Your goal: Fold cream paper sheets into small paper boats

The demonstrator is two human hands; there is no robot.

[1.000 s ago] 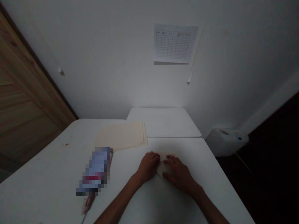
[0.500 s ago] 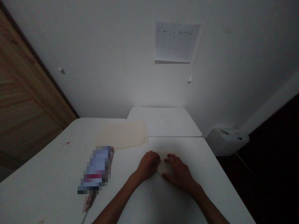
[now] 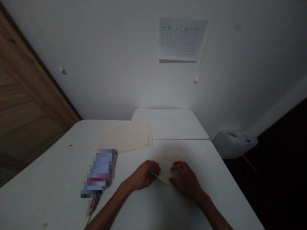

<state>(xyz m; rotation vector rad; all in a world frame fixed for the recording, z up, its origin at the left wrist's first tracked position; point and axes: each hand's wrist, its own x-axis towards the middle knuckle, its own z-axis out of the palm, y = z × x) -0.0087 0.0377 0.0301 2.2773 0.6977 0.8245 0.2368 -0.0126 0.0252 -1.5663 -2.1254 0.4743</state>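
Note:
A small thin cream sheet [image 3: 165, 171] lies on the white table between my hands; whether it is paper or cloth I cannot tell. My left hand [image 3: 146, 175] is closed around its left edge, which rises a little off the table. Over the sheet's right side, my right hand [image 3: 185, 179] rests with thumb and fingers curved and apart. Parts of the sheet are hidden beneath both hands. A stack of larger cream sheets [image 3: 126, 137] lies farther back to the left.
A pixelated bluish item [image 3: 100, 171] lies left of my left arm on the white table [image 3: 55, 172]. Behind are a white board [image 3: 170, 123] and a wall with a printed chart [image 3: 179, 40]. A white container [image 3: 233, 143] stands beyond the table's right edge.
My left hand has moved left with the sheet's edge, away from my right hand. More of the sheet shows between them. My right hand has shifted only slightly.

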